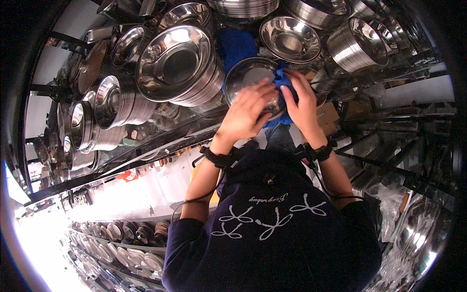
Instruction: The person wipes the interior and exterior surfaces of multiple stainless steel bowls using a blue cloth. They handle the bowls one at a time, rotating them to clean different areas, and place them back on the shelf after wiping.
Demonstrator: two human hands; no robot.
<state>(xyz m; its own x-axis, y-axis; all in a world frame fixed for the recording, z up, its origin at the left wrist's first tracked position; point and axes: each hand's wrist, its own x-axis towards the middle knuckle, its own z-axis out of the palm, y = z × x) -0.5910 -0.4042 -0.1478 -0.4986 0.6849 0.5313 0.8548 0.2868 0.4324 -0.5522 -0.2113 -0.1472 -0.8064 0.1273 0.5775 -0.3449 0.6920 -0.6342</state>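
Note:
A round metal basin or bowl point(236, 78) lies below the shelf's stacked basins, in front of my body. My left hand point(251, 106) rests flat over it, fingers spread a little and slightly blurred; whether it grips anything is hidden. My right hand point(301, 98) is at the right rim, its fingers closed on a bunched blue cloth point(286, 85). More blue cloth shows under the basin. Behind it lies a larger blue cloth item point(237, 45). A wide steel basin point(290, 40) sits just beyond my right hand.
A tall stack of steel basins point(178, 65) stands at the left, with smaller stacked bowls point(113, 100) farther left. Another bowl stack point(355, 47) is at the right. The dark shelf edge point(164, 140) runs diagonally below. Cardboard point(327, 118) and plastic-wrapped metalware point(416, 230) lie to the right.

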